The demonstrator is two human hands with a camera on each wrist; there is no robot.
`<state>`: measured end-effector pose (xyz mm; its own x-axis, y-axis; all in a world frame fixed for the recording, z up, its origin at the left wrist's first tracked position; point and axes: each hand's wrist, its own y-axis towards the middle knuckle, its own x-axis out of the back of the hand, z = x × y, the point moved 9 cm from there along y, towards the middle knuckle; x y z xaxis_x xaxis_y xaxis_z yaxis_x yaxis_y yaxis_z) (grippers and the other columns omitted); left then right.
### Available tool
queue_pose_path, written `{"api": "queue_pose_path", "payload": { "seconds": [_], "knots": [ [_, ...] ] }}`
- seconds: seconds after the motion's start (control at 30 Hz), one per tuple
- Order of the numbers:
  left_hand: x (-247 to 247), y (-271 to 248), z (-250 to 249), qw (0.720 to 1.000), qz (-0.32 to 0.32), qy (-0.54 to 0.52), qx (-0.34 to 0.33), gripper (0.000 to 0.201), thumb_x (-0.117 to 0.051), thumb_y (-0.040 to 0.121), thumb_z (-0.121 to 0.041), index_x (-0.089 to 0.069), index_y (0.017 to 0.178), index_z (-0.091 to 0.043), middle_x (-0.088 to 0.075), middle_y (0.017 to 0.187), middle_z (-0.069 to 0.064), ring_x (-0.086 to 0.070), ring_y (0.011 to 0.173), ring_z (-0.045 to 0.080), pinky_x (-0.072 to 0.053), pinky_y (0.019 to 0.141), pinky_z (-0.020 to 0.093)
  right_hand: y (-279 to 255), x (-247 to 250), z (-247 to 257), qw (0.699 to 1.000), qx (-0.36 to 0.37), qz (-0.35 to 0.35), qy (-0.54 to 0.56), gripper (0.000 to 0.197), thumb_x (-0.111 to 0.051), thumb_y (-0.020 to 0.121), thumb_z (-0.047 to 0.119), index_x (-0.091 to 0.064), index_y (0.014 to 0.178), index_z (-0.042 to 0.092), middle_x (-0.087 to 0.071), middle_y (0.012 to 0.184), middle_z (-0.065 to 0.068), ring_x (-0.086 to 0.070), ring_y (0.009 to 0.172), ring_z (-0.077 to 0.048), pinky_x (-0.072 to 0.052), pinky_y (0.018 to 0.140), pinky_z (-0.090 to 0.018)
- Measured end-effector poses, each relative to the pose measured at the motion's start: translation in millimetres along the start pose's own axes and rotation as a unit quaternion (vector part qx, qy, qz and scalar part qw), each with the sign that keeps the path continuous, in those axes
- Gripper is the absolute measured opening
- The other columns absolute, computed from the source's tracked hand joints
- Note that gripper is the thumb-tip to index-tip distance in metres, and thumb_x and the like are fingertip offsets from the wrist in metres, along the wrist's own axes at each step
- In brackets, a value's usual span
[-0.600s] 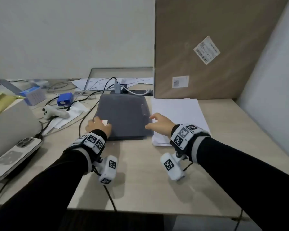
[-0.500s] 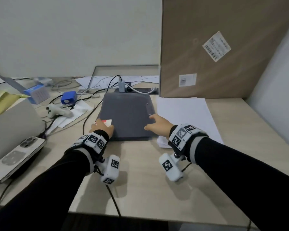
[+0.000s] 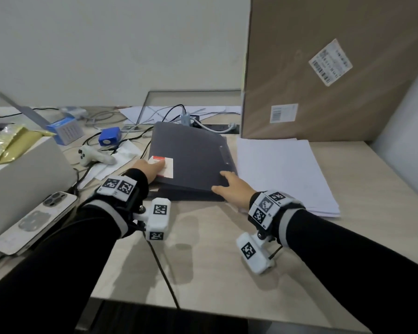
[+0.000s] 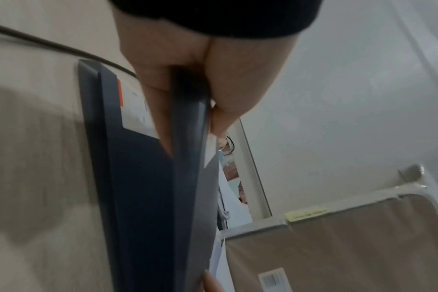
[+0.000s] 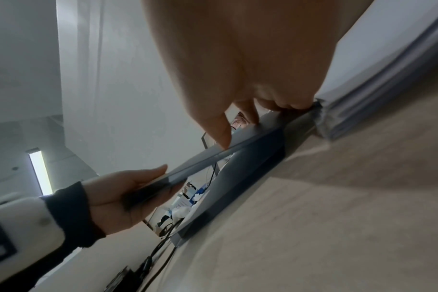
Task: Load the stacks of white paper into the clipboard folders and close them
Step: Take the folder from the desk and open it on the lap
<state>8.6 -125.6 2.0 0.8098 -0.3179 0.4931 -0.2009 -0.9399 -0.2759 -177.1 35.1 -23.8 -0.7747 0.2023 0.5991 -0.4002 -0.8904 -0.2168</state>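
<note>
A stack of dark grey clipboard folders lies mid-desk. The top folder [image 3: 193, 155] is tilted, its near left side raised off the lower folder [image 3: 186, 196]. My left hand [image 3: 152, 171] pinches its near left corner beside a white and red label [image 3: 167, 167], thumb on top and fingers beneath, as the right wrist view shows [image 5: 128, 193]. My right hand [image 3: 229, 186] rests with straight fingers on the near right corner; its fingertips [image 5: 223, 138] touch the raised cover [image 5: 213, 156]. A stack of white paper [image 3: 280, 169] lies just right of the folders.
A tall cardboard box [image 3: 336, 68] stands behind the paper. At the left are a grey case [image 3: 22, 169], a phone [image 3: 34, 220], a white controller [image 3: 92, 157], a blue device [image 3: 109, 138] and cables. One cable [image 3: 164, 278] runs over the desk's front edge.
My left hand has taken hold of the top folder's near left corner and raised it off the stack. My right hand has stayed at the near right corner.
</note>
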Motion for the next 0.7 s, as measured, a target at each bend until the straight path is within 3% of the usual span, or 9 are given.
{"api": "queue_pose_path", "payload": {
  "seconds": [0.07, 0.17, 0.23, 0.3, 0.37, 0.43, 0.53, 0.63, 0.7],
  "knots": [
    [-2, -16, -10, 0.993, 0.006, -0.117, -0.022, 0.042, -0.055, 0.088, -0.028, -0.054, 0.117, 0.003, -0.063, 0.088, 0.014, -0.063, 0.075, 0.029, -0.058, 0.072, 0.042, -11, 6, 3, 0.999, 0.017, -0.021, 0.042, 0.060, -0.051, 0.093, 0.031, -0.030, 0.147, 0.015, -0.031, 0.155, -0.004, -0.030, 0.143, -0.021, -0.026, 0.114, -0.029],
    [8, -38, -22, 0.978, 0.003, -0.205, -0.048, 0.013, -0.050, 0.093, -0.016, -0.057, 0.086, -0.006, -0.058, 0.077, 0.009, -0.058, 0.065, 0.021, -0.056, 0.048, 0.028, -34, 23, 11, 0.992, 0.049, -0.065, 0.101, 0.051, -0.050, 0.094, 0.027, -0.038, 0.143, 0.016, -0.036, 0.152, 0.000, -0.034, 0.140, -0.017, -0.026, 0.102, -0.022],
    [19, -51, -25, 0.970, -0.005, -0.236, -0.062, 0.017, -0.050, 0.093, -0.016, -0.054, 0.076, -0.012, -0.059, 0.077, 0.009, -0.058, 0.065, 0.021, -0.055, 0.046, 0.026, -51, 40, 12, 0.982, 0.067, -0.110, 0.136, 0.048, -0.052, 0.094, 0.025, -0.040, 0.140, 0.016, -0.038, 0.149, 0.000, -0.034, 0.139, -0.015, -0.027, 0.103, -0.022],
    [24, -66, -28, 0.956, 0.015, -0.283, -0.077, 0.018, -0.048, 0.094, -0.015, -0.055, 0.079, -0.012, -0.061, 0.079, 0.008, -0.059, 0.068, 0.020, -0.056, 0.044, 0.023, -71, 60, 3, 0.967, 0.063, -0.150, 0.197, 0.052, -0.055, 0.092, 0.027, -0.037, 0.140, 0.017, -0.037, 0.149, -0.001, -0.034, 0.139, -0.015, -0.029, 0.107, -0.026],
    [19, -87, -29, 0.937, 0.057, -0.335, -0.084, 0.018, -0.046, 0.096, -0.015, -0.057, 0.082, -0.013, -0.066, 0.079, 0.005, -0.061, 0.074, 0.017, -0.057, 0.048, 0.021, -92, 76, -9, 0.951, 0.043, -0.173, 0.251, 0.060, -0.058, 0.091, 0.032, -0.032, 0.144, 0.019, -0.035, 0.150, -0.002, -0.035, 0.138, -0.018, -0.032, 0.110, -0.031],
    [11, -110, -30, 0.928, 0.084, -0.352, -0.086, 0.019, -0.045, 0.097, -0.017, -0.058, 0.083, -0.014, -0.072, 0.066, -0.001, -0.063, 0.072, 0.014, -0.057, 0.056, 0.022, -111, 86, -23, 0.941, 0.015, -0.169, 0.292, 0.069, -0.060, 0.088, 0.039, -0.028, 0.145, 0.020, -0.038, 0.147, -0.001, -0.040, 0.133, -0.019, -0.036, 0.109, -0.036],
    [-11, -145, -32, 0.924, 0.125, -0.351, -0.090, 0.018, -0.045, 0.097, -0.020, -0.059, 0.086, -0.014, -0.073, 0.064, -0.003, -0.067, 0.066, 0.012, -0.057, 0.057, 0.022, -136, 95, -38, 0.919, -0.006, -0.125, 0.373, 0.060, -0.062, 0.088, 0.036, -0.040, 0.139, 0.015, -0.054, 0.137, -0.002, -0.058, 0.113, -0.017, -0.055, 0.083, -0.033],
    [-47, -186, -39, 0.931, 0.177, -0.300, -0.115, 0.021, -0.042, 0.099, -0.020, -0.059, 0.088, -0.014, -0.073, 0.059, -0.005, -0.070, 0.052, 0.007, -0.057, 0.050, 0.020, -170, 114, -51, 0.904, 0.008, -0.138, 0.405, 0.030, -0.054, 0.092, 0.009, -0.057, 0.123, 0.009, -0.070, 0.109, -0.007, -0.072, 0.077, -0.014, -0.057, 0.058, -0.023],
    [-74, -214, -41, 0.935, 0.214, -0.258, -0.118, 0.022, -0.041, 0.099, -0.020, -0.058, 0.086, -0.014, -0.072, 0.057, -0.005, -0.069, 0.048, 0.007, -0.056, 0.046, 0.020, -197, 131, -70, 0.898, 0.007, -0.170, 0.406, 0.029, -0.049, 0.092, -0.001, -0.059, 0.119, 0.007, -0.069, 0.096, -0.004, -0.072, 0.064, -0.010, -0.054, 0.051, -0.019]
  ]
}}
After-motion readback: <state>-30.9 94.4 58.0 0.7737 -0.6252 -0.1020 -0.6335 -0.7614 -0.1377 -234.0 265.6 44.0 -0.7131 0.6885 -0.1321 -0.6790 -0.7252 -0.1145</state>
